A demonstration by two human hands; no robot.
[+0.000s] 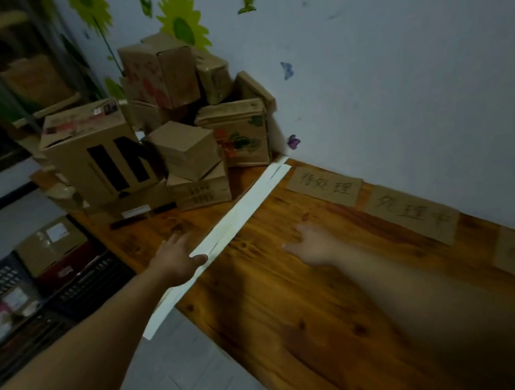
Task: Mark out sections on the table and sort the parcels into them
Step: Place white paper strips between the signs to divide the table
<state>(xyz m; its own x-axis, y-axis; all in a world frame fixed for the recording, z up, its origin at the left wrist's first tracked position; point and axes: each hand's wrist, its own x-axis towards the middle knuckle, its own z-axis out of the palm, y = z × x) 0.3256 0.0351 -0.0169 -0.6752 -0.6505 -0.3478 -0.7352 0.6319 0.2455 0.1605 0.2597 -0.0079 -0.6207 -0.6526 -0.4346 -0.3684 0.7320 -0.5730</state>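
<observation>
Table [291, 301]: strip [240, 218] runs edge-to-wall.

white strip [239, 215] across table [291, 301], parcels [162, 134] piled

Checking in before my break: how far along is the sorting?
Done: a white strip crosses the table, three card labels lie by the wall. In hand: the left hand touches the strip; the right hand is open. Left: more dividers, and the parcels sit piled, unsorted.
</observation>
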